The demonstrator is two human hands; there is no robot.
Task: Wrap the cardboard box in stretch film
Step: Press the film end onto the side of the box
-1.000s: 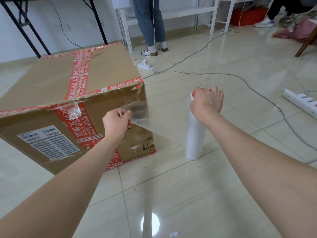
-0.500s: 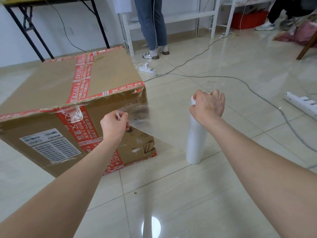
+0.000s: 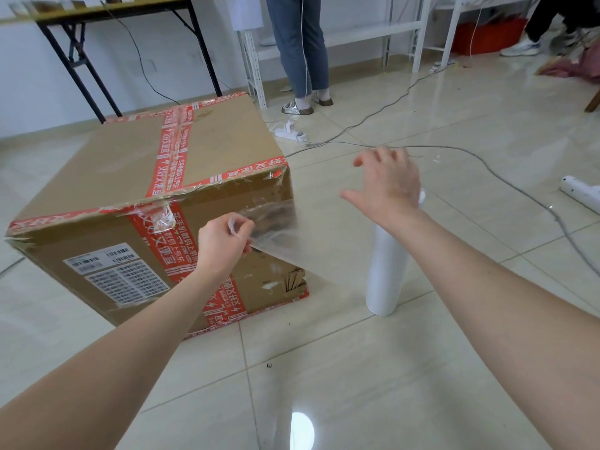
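Observation:
A large cardboard box [image 3: 97,186] sealed with red printed tape sits on the tiled floor at the left. A white roll of stretch film [image 3: 386,274] stands upright on the floor to its right. Clear film [image 3: 279,235] stretches from the roll toward the box's near face. My left hand [image 3: 222,245] pinches the film's free end in front of that face, near the box's right corner. My right hand [image 3: 386,186] hovers just above the roll's top, fingers spread, holding nothing.
A person's legs [image 3: 302,53] stand behind the box by a white shelf [image 3: 357,27]. A black-legged table [image 3: 74,60] is at the back left. Cables [image 3: 487,160] and power strips [image 3: 292,134] lie across the floor on the right.
My right hand has let go of the roll's top and lifted with fingers spread. The left hand still pinches the film end at the box face.

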